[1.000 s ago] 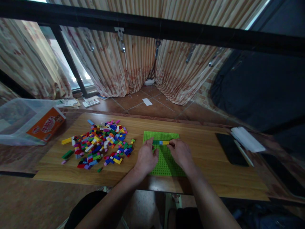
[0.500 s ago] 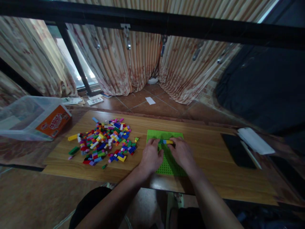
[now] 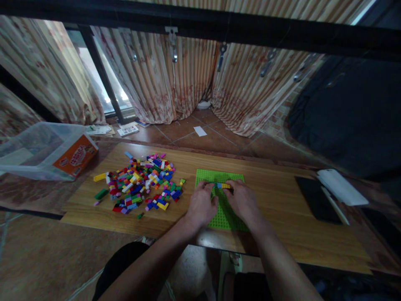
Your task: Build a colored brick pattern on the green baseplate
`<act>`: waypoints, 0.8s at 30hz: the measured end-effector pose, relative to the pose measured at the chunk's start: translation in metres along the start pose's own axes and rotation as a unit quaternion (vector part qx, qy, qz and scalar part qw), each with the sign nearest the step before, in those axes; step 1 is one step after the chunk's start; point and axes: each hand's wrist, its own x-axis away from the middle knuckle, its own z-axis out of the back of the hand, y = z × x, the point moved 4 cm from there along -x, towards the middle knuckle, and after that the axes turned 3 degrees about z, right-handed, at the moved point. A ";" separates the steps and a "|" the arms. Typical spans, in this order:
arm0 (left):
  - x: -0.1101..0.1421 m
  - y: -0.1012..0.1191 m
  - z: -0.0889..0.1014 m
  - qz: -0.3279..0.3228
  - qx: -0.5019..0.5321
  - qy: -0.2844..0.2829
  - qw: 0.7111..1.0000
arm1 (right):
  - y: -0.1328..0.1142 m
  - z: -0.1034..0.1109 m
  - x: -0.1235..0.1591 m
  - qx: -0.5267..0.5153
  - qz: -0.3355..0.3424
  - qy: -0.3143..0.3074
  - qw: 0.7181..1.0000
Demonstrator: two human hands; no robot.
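Observation:
A green studded baseplate (image 3: pixel 230 176) lies flat on the wooden table (image 3: pixel 275 217). Across its far part runs a short row of bricks (image 3: pixel 222 185), blue and yellow showing between my hands. My left hand (image 3: pixel 202 204) rests on the plate with its fingers curled onto the row's left end. My right hand (image 3: pixel 242 200) pinches the row's right end. To the left, apart from the plate, spreads a pile of loose bricks (image 3: pixel 140 186) in many colours.
A clear plastic bin (image 3: pixel 29 146) with an orange box (image 3: pixel 76 155) sits at the far left. A black phone (image 3: pixel 316 196) and a white flat object (image 3: pixel 341 187) lie at the right. Curtains and a tiled floor are beyond the table.
My hands have drawn closer together over the brick row, covering more of it. The camera has shifted slightly, so everything sits a little further right in view.

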 end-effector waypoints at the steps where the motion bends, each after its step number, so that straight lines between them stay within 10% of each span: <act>1: 0.000 0.000 0.000 0.000 -0.001 -0.001 1.000 | 0.000 0.000 0.000 -0.002 0.003 0.003 1.000; 24: 0.004 0.001 0.001 -0.007 0.005 -0.010 1.000 | 0.007 -0.006 0.001 0.036 0.038 0.016 0.998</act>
